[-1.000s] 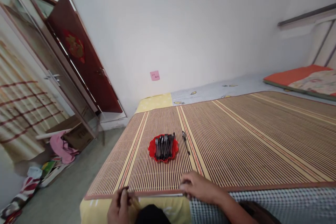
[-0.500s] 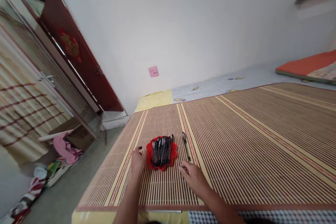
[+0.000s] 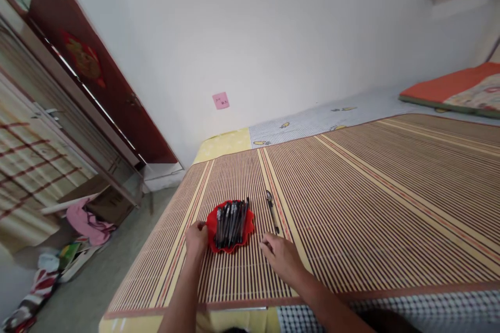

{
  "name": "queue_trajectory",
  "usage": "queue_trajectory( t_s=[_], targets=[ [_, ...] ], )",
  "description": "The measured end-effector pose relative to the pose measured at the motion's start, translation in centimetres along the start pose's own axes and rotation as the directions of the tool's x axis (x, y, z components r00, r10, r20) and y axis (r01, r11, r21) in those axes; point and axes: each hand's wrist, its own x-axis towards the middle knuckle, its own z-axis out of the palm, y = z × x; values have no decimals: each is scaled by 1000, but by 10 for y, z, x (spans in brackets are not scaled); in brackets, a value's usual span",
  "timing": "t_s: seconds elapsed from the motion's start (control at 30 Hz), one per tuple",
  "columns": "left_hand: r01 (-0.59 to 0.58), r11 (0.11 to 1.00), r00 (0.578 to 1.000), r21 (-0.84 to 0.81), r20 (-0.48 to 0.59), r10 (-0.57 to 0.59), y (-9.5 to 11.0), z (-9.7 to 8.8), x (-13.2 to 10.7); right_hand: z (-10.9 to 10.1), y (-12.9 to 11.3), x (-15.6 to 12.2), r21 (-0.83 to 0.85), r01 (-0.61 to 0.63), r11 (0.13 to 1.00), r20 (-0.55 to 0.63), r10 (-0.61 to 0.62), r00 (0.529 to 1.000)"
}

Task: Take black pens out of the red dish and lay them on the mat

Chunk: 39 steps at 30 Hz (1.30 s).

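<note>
- Toward the front left corner of the mat (image 3: 351,255): pens (image 3: 230,225) in a red dish (image 3: 211,222), whose rim presumably prevents rolling.
- Left hand (image 3: 196,238): curled at its left rim, perhaps steadying it; grip unclear to me.
- Right hand (image 3: 282,254): curled narrow beside the lone pen (image 3: 272,212); contents, I cannot tell.

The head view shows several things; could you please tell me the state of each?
Red scalloped dish: filled with pens
Slim black pens: bunched in the dish
Single slim black-capped pen: lying outside the dish
Left hand: at the dish's left rim, contact unclear
Right hand: loosely curled, near the single pen
Brown striped mat: spread flat
Dark red door: appears open
Pink square note: stuck on the white wall
</note>
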Motion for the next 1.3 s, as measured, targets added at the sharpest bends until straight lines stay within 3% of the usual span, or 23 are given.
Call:
queue_trajectory(
  t_s=[0.13,0.27,0.37,0.47,0.6,0.77,0.9,1.03,1.1,1.17,1.23,1.3],
  targets=[
    [16,997,998,77,-56,-12,0,-18,-8,3,2,-1,5,8,1000,-12,-8,1000],
    [-91,984,984,156,-139,113,27,-21,-26,2,3,-2,39,15,999,-5,-14,1000],
    [-294,944,956,153,32,293,58,-5,-40,1,2,-2,33,16,999,-11,-15,1000],
    [-374,911,923,175,173,345,81,15,-49,0,1,-3,7,16,1000,-21,-16,1000],
    [-322,915,942,245,182,282,97,28,-50,0,-1,-3,11,13,1000,-23,-12,1000],
    [-243,945,966,219,144,215,106,28,-47,-2,-3,-4,18,7,1000,-16,-6,1000],
    [-217,972,973,90,98,208,105,20,-49,-1,-2,-3,29,8,1000,-14,-8,1000],
    [-211,965,973,-154,59,222,103,13,-64,1,2,-2,47,19,999,-28,-17,999],
    [-154,891,974,-427,87,209,107,17,-78,1,3,-2,57,16,998,-35,-14,999],
    [16,619,965,-785,174,196,115,25,-94,1,4,-2,90,12,996,-33,-9,999],
    [188,342,941,-921,269,206,124,35,-107,1,2,-2,167,24,986,-28,-19,999],
    [291,209,924,-934,331,192,132,43,-116,-1,1,-3,271,47,961,-28,-40,999]
  ],
)
